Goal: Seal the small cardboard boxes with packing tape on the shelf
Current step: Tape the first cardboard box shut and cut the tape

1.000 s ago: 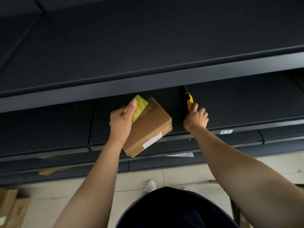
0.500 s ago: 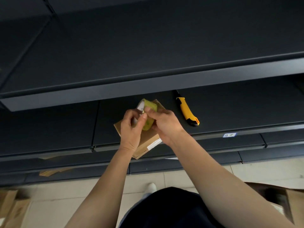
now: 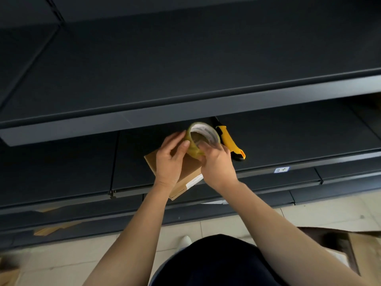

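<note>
the box (image 3: pixel 190 169) lies flat on the shelf (image 3: pixel 288 145) right under both hands, one corner poking out past the left wrist, its near end with a white label hanging over the shelf's front edge. no strip of tape shows on the bit of its top visible between the hands, though much of that top is covered. by the look of it, this box is not yet sealed.

the tape (image 3: pixel 193 146) is held just above the box's far end, between the two hands. the left hand (image 3: pixel 168 162) grips the roll's outer side with curled fingers and thumb. the right hand (image 3: pixel 217 164) has fingers curled into the core and round the near rim. so both hands are clamped on the roll, close together. whether a free end has been lifted i cannot tell; none is visibly drawn out.

my reading: the work is at its opening step for this box, finding and peeling the tape's end. left to do: pull a length, lay it along the seam, press it down, cut it.

the knife (image 3: pixel 229 141) lies on the shelf just beyond the right hand, untouched, handy for the cut. no other small boxes show near the hands, so how many remain i cannot say. below the arms is the floor (image 3: pixel 329 213), with a carton (image 3: pixel 362 250) off the right elbow.
</note>
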`<move>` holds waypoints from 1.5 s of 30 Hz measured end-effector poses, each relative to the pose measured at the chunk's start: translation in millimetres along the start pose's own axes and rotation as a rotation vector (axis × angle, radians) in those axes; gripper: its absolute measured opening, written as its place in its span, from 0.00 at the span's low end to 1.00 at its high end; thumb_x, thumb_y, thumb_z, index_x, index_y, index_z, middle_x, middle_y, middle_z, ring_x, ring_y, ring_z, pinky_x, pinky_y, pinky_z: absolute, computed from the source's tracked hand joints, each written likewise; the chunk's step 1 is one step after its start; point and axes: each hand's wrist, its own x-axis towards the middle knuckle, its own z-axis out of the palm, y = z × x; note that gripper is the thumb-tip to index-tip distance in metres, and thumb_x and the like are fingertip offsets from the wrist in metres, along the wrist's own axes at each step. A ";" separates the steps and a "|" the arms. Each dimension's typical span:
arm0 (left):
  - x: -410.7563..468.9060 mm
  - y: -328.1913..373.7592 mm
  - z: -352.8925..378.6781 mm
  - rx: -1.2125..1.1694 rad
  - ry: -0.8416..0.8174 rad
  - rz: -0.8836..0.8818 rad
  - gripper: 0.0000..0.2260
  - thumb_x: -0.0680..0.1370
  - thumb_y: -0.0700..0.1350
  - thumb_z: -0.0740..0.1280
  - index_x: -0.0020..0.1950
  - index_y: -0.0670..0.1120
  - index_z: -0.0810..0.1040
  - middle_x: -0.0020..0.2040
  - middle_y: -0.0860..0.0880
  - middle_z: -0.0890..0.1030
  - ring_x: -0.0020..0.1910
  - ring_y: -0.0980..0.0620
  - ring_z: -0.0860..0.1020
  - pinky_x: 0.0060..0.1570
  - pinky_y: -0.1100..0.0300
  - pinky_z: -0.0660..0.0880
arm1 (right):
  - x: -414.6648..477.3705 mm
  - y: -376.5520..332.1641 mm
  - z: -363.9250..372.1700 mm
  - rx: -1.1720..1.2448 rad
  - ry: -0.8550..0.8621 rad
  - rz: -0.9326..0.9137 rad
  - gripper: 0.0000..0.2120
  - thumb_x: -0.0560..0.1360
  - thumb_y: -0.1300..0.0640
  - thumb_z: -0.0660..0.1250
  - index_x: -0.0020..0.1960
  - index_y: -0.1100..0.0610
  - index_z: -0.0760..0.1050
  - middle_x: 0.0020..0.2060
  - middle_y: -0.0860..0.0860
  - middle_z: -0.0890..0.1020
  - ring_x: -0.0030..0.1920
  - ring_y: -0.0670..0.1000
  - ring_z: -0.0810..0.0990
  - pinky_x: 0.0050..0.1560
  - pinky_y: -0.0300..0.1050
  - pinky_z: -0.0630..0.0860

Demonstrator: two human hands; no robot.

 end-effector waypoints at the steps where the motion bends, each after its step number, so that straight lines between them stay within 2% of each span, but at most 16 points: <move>1: -0.1 -2.7 0.9 0.026 0.032 0.030 0.14 0.77 0.38 0.66 0.63 0.48 0.75 0.57 0.54 0.76 0.57 0.71 0.73 0.57 0.75 0.69 | 0.3 -1.0 1.6 0.010 0.020 0.008 0.24 0.74 0.69 0.61 0.68 0.55 0.71 0.61 0.53 0.78 0.67 0.56 0.68 0.69 0.47 0.57; 4: -0.8 -9.7 4.2 0.099 0.114 0.130 0.13 0.77 0.36 0.67 0.61 0.42 0.77 0.56 0.50 0.78 0.56 0.68 0.75 0.57 0.73 0.70 | 2.0 -5.3 3.1 0.045 0.035 0.038 0.25 0.74 0.69 0.62 0.70 0.57 0.70 0.63 0.56 0.76 0.67 0.59 0.68 0.69 0.50 0.60; 7: -1.9 -10.6 7.5 0.206 0.151 0.253 0.12 0.76 0.41 0.65 0.57 0.38 0.80 0.55 0.48 0.80 0.56 0.59 0.76 0.58 0.73 0.71 | 5.3 -7.8 7.2 0.100 0.074 0.060 0.26 0.71 0.72 0.62 0.68 0.59 0.71 0.60 0.58 0.77 0.65 0.61 0.70 0.69 0.54 0.65; 9: -4.1 -7.3 9.3 0.239 0.156 0.285 0.13 0.76 0.43 0.64 0.56 0.37 0.81 0.54 0.44 0.81 0.55 0.55 0.77 0.58 0.73 0.71 | 8.0 -8.6 10.4 0.079 0.077 0.076 0.28 0.71 0.72 0.61 0.69 0.58 0.71 0.61 0.58 0.77 0.65 0.60 0.70 0.69 0.54 0.64; 12: -5.9 -3.6 10.6 0.261 0.174 0.286 0.13 0.76 0.44 0.64 0.54 0.37 0.82 0.52 0.42 0.83 0.52 0.55 0.79 0.57 0.72 0.72 | 11.9 -9.9 14.3 0.064 0.094 0.100 0.29 0.70 0.71 0.60 0.70 0.56 0.70 0.63 0.56 0.77 0.67 0.59 0.69 0.70 0.52 0.61; 16: -3.0 -3.9 11.2 0.203 0.176 0.218 0.13 0.76 0.45 0.64 0.54 0.38 0.81 0.51 0.46 0.81 0.51 0.48 0.81 0.54 0.57 0.78 | 13.9 -11.2 17.8 0.084 0.105 0.115 0.29 0.71 0.71 0.60 0.70 0.56 0.69 0.65 0.55 0.76 0.68 0.57 0.67 0.73 0.51 0.58; 18: -2.6 -3.9 11.7 0.170 0.190 0.181 0.08 0.76 0.40 0.66 0.53 0.40 0.79 0.50 0.50 0.79 0.50 0.50 0.81 0.52 0.54 0.79 | 13.3 -11.4 17.4 0.081 0.100 0.111 0.29 0.71 0.71 0.61 0.70 0.56 0.69 0.65 0.55 0.75 0.69 0.58 0.66 0.73 0.51 0.57; 22: 2.1 -3.5 9.6 0.090 0.239 0.093 0.10 0.75 0.33 0.67 0.53 0.44 0.75 0.45 0.56 0.78 0.46 0.64 0.78 0.51 0.62 0.78 | 10.6 -12.1 12.6 0.048 0.044 0.096 0.28 0.72 0.70 0.61 0.70 0.56 0.68 0.65 0.55 0.74 0.70 0.57 0.63 0.74 0.50 0.56; 25: 4.7 -5.7 10.3 0.057 0.238 0.050 0.11 0.76 0.32 0.66 0.56 0.41 0.74 0.46 0.53 0.78 0.47 0.64 0.78 0.51 0.66 0.76 | 10.0 -13.1 10.8 0.050 0.052 0.093 0.27 0.72 0.70 0.61 0.70 0.57 0.69 0.65 0.55 0.75 0.70 0.58 0.64 0.73 0.50 0.56; 28: 5.0 -3.8 12.6 0.029 0.236 0.040 0.13 0.76 0.33 0.66 0.57 0.46 0.73 0.48 0.53 0.78 0.49 0.63 0.78 0.53 0.65 0.76 | 11.0 -13.6 14.0 0.046 0.069 0.097 0.27 0.71 0.70 0.62 0.69 0.57 0.70 0.64 0.55 0.75 0.69 0.59 0.65 0.73 0.51 0.58; 31: 6.0 -3.9 12.6 0.057 0.239 0.043 0.11 0.76 0.33 0.66 0.55 0.46 0.74 0.47 0.54 0.78 0.47 0.64 0.78 0.52 0.66 0.76 | 12.3 -13.5 14.7 0.032 0.060 0.104 0.27 0.72 0.68 0.62 0.70 0.56 0.68 0.65 0.54 0.75 0.70 0.58 0.64 0.73 0.51 0.56; 34: 7.0 -4.5 13.2 0.122 0.215 0.048 0.08 0.77 0.33 0.65 0.55 0.41 0.75 0.45 0.55 0.77 0.45 0.62 0.77 0.50 0.66 0.76 | 12.2 -12.9 13.8 0.015 0.051 0.105 0.27 0.73 0.68 0.62 0.71 0.56 0.68 0.65 0.54 0.75 0.70 0.57 0.64 0.73 0.50 0.55; 37: 7.6 -3.4 15.1 0.217 0.168 0.055 0.06 0.79 0.36 0.62 0.55 0.40 0.76 0.50 0.48 0.78 0.47 0.55 0.76 0.49 0.67 0.73 | 12.6 -12.7 14.3 0.018 0.074 0.097 0.26 0.72 0.69 0.63 0.69 0.57 0.70 0.64 0.55 0.76 0.69 0.58 0.65 0.72 0.51 0.56; 40: 5.9 -4.9 16.9 0.294 0.159 0.051 0.09 0.80 0.37 0.61 0.59 0.40 0.77 0.56 0.43 0.76 0.49 0.52 0.77 0.48 0.69 0.70 | 15.2 -13.0 12.5 -0.001 0.080 0.102 0.27 0.71 0.68 0.62 0.70 0.57 0.69 0.64 0.55 0.76 0.69 0.58 0.65 0.71 0.51 0.57; 42: 4.0 -5.6 18.3 0.332 0.170 0.081 0.11 0.80 0.38 0.62 0.59 0.39 0.79 0.57 0.41 0.77 0.49 0.48 0.79 0.49 0.65 0.70 | 16.5 -13.7 10.8 -0.001 0.088 0.107 0.28 0.72 0.68 0.62 0.71 0.57 0.68 0.65 0.55 0.76 0.69 0.58 0.65 0.71 0.52 0.58; 45: 5.7 -7.4 18.0 0.355 0.198 0.119 0.09 0.78 0.36 0.64 0.55 0.38 0.82 0.53 0.40 0.81 0.47 0.45 0.81 0.48 0.62 0.72 | 16.0 -14.1 13.1 0.008 0.106 0.109 0.28 0.71 0.69 0.62 0.70 0.58 0.69 0.64 0.55 0.76 0.69 0.59 0.66 0.71 0.52 0.58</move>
